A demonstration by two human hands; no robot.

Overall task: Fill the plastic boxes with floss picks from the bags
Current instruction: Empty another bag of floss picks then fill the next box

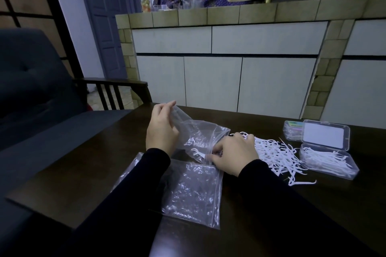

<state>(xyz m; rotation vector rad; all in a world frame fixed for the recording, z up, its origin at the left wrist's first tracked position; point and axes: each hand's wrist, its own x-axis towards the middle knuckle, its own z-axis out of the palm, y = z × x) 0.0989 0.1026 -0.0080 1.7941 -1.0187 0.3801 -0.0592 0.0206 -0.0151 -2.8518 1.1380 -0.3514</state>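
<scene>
**Last pick left in the bag**

Dark wooden table (pixel 313 204) under you, tiled counter wall beyond it. Your left hand (pixel 161 129) pinches the closed end of a clear zip bag (pixel 198 133) and lifts it off the table. Your right hand (pixel 234 155) has its fingers curled at that bag's mouth, on a single floss pick (pixel 197 152) inside. Just right of the bag lies a loose heap of floss picks (pixel 275 154). Right of the heap, an open plastic box (pixel 328 161) holds picks, lid up; behind it sits a second closed box (pixel 292 132). Nearer you than the held bag, another bag (pixel 188 192) lies flat.
</scene>
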